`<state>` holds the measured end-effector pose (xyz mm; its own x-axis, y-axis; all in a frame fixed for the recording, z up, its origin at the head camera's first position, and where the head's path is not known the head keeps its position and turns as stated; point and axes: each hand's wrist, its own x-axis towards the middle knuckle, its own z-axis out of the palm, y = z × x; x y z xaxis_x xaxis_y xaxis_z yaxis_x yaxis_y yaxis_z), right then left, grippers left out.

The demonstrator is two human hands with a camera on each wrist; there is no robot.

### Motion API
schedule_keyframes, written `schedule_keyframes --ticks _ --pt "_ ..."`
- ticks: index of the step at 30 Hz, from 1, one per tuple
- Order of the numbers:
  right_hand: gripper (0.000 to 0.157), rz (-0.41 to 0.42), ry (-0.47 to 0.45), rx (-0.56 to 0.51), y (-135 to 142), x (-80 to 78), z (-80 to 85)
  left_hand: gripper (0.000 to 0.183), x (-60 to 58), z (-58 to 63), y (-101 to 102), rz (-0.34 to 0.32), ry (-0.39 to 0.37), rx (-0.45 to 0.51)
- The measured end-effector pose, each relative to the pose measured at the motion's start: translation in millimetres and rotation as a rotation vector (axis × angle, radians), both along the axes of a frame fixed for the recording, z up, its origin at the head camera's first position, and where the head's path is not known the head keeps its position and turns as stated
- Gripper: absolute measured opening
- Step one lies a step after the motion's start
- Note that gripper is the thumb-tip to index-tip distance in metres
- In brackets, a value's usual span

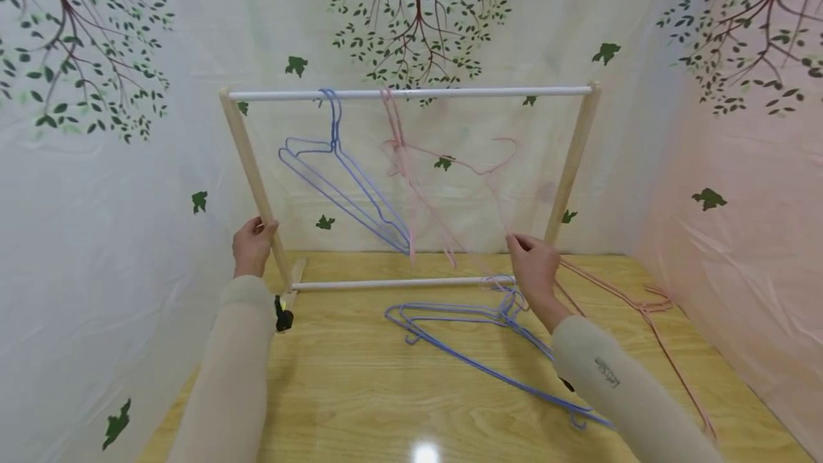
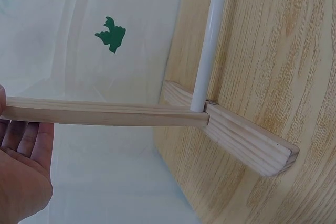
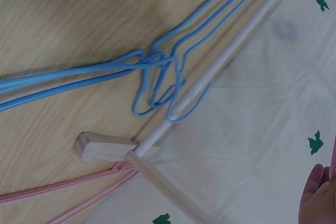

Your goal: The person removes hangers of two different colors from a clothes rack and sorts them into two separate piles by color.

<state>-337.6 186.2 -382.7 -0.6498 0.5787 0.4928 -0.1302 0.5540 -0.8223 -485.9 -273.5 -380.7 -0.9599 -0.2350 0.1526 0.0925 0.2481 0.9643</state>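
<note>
The left hand grasps the left post of the rack. In the left wrist view, its fingers lie under the post, and the hand is partly cut off by the picture edge. The lower end of this post meets the left foot, which rests on the table.

The right hand pinches the loose pink hanger between thumb and fingers. This hanger is raised above the table, below the level of the top rail and to the left of the right post. Its hook is clear of the top rail and curves toward the right post. In the head view, its left part overlaps the hanging pink hangers; contact between them cannot be determined.

The hanging pink hangers are hooked over the top rail, left of its centre. The hanging blue hangers are hooked over the same rail, nearer the left post.

The lower blue hangers lie together on the table. Their hooks are grouped at the lower bar, near its right end. The lower pink hangers lie on the table to the right of the rack. A leaf-patterned cloth stands behind the rack.
</note>
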Motion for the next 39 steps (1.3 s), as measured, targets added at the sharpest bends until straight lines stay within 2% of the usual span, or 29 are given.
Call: schedule_keyframes --ticks 7,13,24,29,39 --pt "0.017 0.017 0.006 0.060 -19 -15.2 6.3 0.049 2.0 -1.5 0 -0.007 0.004 0.014" --pt "0.018 0.004 -0.014 0.073 -14 -12.6 2.4 0.050 0.0 0.4 2 -0.013 -0.014 0.026" --pt "0.018 0.026 0.027 0.059 3 4.7 -1.7 0.050 -2.0 1.2 0 -0.018 -0.002 0.019" --pt "0.018 0.035 0.043 0.081 11 15.9 0.4 0.050 -2.6 -0.3 -1 -0.016 0.001 0.026" --pt "0.021 0.017 0.027 0.057 36 44.5 2.2 0.049 -2.9 -1.0 -2 -0.001 -0.003 0.025"
